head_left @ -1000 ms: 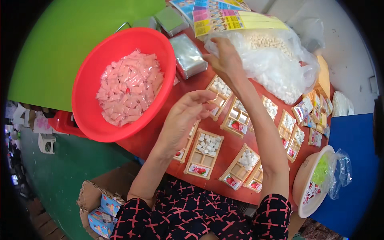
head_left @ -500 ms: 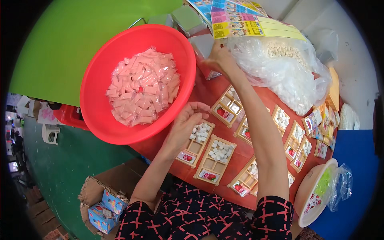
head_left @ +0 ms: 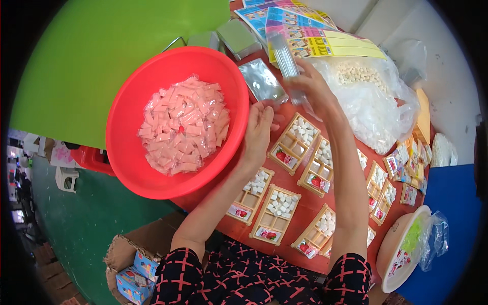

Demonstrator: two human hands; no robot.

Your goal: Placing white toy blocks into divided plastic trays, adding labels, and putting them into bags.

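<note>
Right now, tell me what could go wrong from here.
The shiny stack in the right hand might slip and scatter. The left hand, close beside the red basin, could bump its rim. The right forearm, crossing above tan trays, might knock loose white cubes.

Desk (head_left: 307,204) is a deep red and the basin (head_left: 126,104) is an even brighter red, with the pieces (head_left: 183,127) in it pale pink. Trays (head_left: 277,222) are light tan, the cubes (head_left: 282,203) plain white, and the cards (head_left: 267,234) show red strawberries on a pale background. The blurry bundle (head_left: 283,56) looks kinda silvery. Paper sheets (head_left: 305,41) go blue, pink and yellow in bands. Sleeves (head_left: 348,277) are near-black with coral crisscrosses. Floor (head_left: 101,218) is dark green, the tub (head_left: 387,249) cream, and the panel (head_left: 450,203) on the right straight-up blue.
</note>
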